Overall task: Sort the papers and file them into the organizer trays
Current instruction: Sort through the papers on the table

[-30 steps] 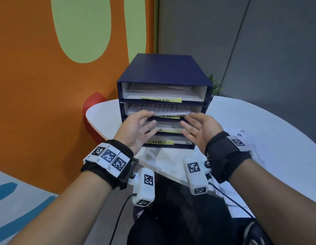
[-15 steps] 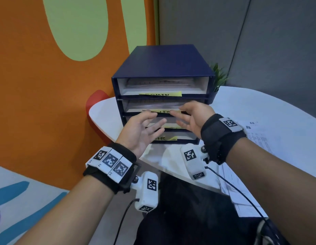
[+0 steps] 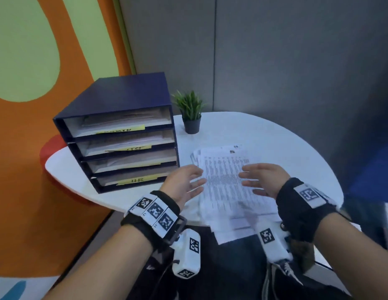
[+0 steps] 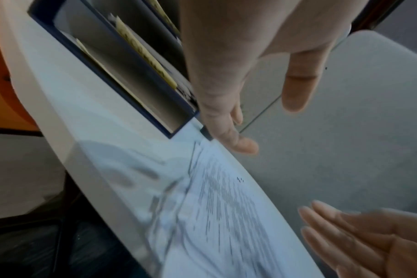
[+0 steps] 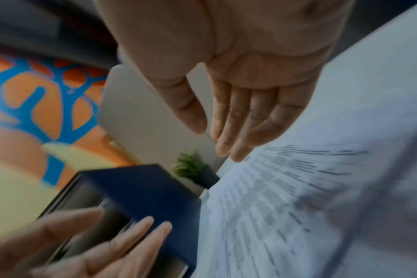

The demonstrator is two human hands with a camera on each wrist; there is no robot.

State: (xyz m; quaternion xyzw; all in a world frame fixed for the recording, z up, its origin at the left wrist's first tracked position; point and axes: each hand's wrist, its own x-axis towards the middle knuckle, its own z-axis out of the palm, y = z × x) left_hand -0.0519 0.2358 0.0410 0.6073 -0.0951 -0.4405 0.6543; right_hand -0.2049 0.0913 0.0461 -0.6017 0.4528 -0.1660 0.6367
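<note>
Head view showed both hands held over a stack of printed papers [image 3: 226, 187] lying on the white round table [image 3: 286, 144], just right of the navy four-tray organizer [image 3: 123, 135]. The left hand [image 3: 184, 182] hovered at the stack's left edge with its fingers straight and spread, palm turned inward, holding nothing. The right hand [image 3: 262, 180] mirrored it at the right edge, fingers extended and close together, also holding nothing. Whether either hand touched the paper could not be told. The top sheet carried dense rows of small print, and the near end of the stack hung past the table's front edge.

Each organizer tray already held some sheets, and yellow sticky labels [image 3: 136, 180] were stuck at the tray fronts; the bottom one read roughly "HR", the others too blurred to read. A small potted plant [image 3: 190, 111] stood behind the papers, just beside the organizer's right rear corner.

Left wrist view, blurred, showed the straight fingers [image 4: 231, 131] above the table near the organizer's lower corner, with the printed sheet below. Right wrist view, also blurred, showed the open palm and straight fingers [image 5: 238, 120] above the papers.
</note>
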